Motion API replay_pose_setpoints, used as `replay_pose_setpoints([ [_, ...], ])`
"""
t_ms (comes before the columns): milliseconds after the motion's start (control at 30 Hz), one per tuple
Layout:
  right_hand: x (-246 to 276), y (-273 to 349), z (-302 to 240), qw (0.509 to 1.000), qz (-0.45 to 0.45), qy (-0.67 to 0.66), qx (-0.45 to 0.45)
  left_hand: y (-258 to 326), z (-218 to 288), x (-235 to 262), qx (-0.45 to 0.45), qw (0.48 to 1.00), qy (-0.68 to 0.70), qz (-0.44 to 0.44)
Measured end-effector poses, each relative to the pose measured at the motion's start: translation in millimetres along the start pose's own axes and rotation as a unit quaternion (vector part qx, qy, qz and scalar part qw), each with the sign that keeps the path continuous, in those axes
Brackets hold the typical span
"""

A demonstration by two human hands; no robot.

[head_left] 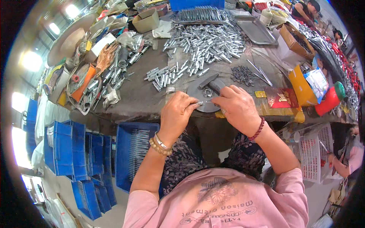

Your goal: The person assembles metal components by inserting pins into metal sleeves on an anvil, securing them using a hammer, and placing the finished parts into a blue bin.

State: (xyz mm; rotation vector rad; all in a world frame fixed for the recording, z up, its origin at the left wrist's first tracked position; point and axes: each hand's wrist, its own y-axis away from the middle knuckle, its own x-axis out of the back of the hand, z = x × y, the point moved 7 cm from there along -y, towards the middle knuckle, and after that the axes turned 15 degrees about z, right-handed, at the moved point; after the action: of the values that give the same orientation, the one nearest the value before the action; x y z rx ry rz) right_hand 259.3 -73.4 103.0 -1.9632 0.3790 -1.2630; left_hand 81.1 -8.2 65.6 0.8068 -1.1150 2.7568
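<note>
— Where's the part?

— I see one small metal pin [201, 102] at the workbench [144, 98] near edge — left hand [178, 114] fingers clamped on it, long axis pointing at the right hand [236, 107].

— And the right?

— Fingers pinched together at the pin's other tip — over the round dark disc [197, 93]. Behind: loose metal tubes [205, 43], too many to count.
</note>
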Motion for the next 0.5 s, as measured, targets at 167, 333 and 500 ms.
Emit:
replay_pose_setpoints([
  [167,-7.7,5.3,1.4,0.999,-0.016,0.036,0.010,1.5,4.5,2.0,-0.020,0.999,-0.021,0.016],
  [333,-7.5,5.2,-1.8,0.999,-0.006,0.029,0.024,2.7,1.4,2.5,-0.014,0.999,-0.037,0.011],
  [500,-10.1,4.4,-4.2,0.998,-0.008,0.037,0.046,3.4,0.5,3.0,-0.012,0.999,-0.033,0.013],
])
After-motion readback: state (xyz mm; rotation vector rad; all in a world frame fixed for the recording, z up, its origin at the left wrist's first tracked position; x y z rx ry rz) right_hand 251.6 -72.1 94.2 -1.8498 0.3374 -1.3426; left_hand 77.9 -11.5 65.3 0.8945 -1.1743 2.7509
